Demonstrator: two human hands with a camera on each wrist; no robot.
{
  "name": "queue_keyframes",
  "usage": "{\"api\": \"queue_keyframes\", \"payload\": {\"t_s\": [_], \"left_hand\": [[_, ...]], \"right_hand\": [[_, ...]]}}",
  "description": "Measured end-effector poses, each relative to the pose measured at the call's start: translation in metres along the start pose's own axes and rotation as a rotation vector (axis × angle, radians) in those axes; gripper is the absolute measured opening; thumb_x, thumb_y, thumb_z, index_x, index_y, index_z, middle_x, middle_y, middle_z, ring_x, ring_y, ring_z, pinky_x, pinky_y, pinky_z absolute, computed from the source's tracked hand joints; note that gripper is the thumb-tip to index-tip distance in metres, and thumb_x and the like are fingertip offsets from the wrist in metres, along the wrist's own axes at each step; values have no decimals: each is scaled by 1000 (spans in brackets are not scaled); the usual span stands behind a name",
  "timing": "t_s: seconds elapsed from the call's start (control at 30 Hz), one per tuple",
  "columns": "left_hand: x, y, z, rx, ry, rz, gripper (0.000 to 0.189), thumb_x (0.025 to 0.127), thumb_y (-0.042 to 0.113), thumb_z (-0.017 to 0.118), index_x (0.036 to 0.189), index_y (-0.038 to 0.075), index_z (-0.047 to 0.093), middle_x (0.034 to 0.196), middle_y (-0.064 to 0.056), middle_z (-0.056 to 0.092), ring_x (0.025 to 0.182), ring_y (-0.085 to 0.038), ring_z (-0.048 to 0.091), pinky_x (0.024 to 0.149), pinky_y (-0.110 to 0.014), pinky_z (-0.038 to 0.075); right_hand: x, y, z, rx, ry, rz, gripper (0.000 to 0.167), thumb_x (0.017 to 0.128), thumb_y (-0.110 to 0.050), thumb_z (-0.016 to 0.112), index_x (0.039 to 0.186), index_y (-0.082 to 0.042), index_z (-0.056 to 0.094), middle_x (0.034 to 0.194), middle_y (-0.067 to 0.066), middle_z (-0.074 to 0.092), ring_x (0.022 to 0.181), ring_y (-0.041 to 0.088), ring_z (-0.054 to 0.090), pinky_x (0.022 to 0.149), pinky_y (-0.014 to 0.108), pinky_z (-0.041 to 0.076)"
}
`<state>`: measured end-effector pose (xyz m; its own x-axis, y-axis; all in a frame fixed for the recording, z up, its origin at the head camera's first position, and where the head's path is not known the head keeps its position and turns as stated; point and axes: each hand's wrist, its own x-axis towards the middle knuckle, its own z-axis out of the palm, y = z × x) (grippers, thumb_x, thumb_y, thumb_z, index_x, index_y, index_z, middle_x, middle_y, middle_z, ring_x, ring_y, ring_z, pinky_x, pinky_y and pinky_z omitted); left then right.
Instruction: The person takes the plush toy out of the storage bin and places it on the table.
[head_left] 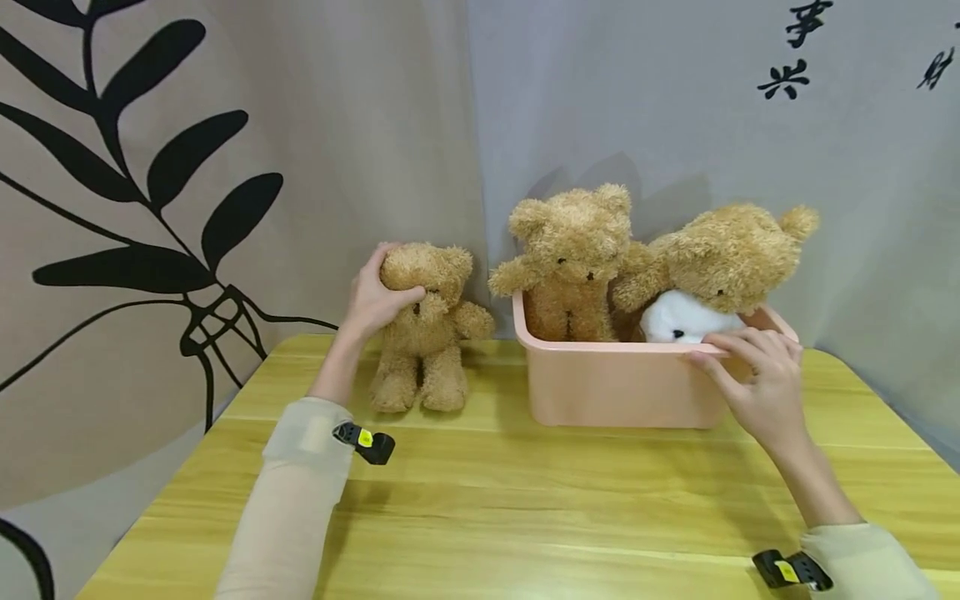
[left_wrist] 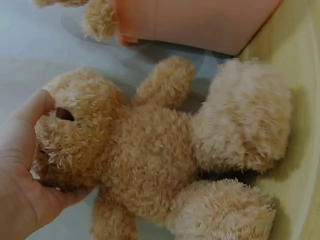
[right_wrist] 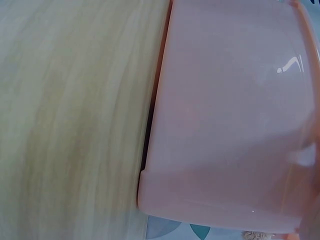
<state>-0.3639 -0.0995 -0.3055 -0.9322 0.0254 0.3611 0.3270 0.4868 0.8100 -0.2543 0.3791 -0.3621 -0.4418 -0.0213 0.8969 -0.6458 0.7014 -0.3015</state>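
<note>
On the left of the table a tan teddy bear (head_left: pixel 423 346) stands upright, legs down on the wood. My left hand (head_left: pixel 377 298) grips its head from the side, thumb across the face near the eye; the left wrist view shows the bear's belly (left_wrist: pixel 150 160) and both legs. At the right, my right hand (head_left: pixel 767 390) holds the front rim of a pink plastic bin (head_left: pixel 622 387), fingers over the edge and thumb at the front. Inside the bin sit a teddy bear (head_left: pixel 573 250), another bear (head_left: pixel 731 254) tilted sideways, and a white plush toy (head_left: pixel 678 315) partly hidden beneath it.
The wooden table (head_left: pixel 480 508) extends in front of the bin and the bear. Behind it hangs a pale curtain (head_left: pixel 375 125) with a black leaf print and dark characters. Black wrist cameras (head_left: pixel 367 442) are strapped on both sleeves.
</note>
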Motion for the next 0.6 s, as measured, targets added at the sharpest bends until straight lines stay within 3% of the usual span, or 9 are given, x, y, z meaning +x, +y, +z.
{"api": "queue_keyframes", "payload": {"t_s": [0.1,0.2,0.3,0.43,0.6], "left_hand": [[3,-4,-4,-22,-26,-2,79,86,11,75,154,17,36,164,-10,26,131,-38,47,105,-55,43],[3,-12,-7,-49,-94,-37,83,90,15,72,159,18,26,168,-8,10,148,-37,25,116,-59,27],[1,-20,-10,-75,-114,-70,89,94,24,71,163,21,15,169,-5,-5,153,-33,2,119,-62,10],[-1,-24,-10,-80,-95,-73,96,93,41,72,164,27,8,169,-8,0,152,-37,5,118,-65,12],[-4,-23,-5,-78,-32,-56,101,92,49,71,164,28,3,169,-2,0,153,-32,4,118,-64,10]], "right_hand": [[1,-1,0,4,2,2,69,84,-68,64,92,0,77,89,10,69,100,-1,46,101,36,24],[1,-2,0,3,0,5,69,83,-68,64,92,-1,77,90,6,68,100,0,46,101,36,24],[0,-3,0,-2,-10,7,68,83,-68,64,93,-1,77,92,-2,68,99,2,47,101,37,24],[0,-3,0,-2,-7,7,68,84,-67,64,92,-1,77,93,-7,67,98,2,47,101,38,25],[0,-2,1,-2,-5,0,69,84,-68,64,92,-1,77,91,0,69,98,0,46,101,38,25]]}}
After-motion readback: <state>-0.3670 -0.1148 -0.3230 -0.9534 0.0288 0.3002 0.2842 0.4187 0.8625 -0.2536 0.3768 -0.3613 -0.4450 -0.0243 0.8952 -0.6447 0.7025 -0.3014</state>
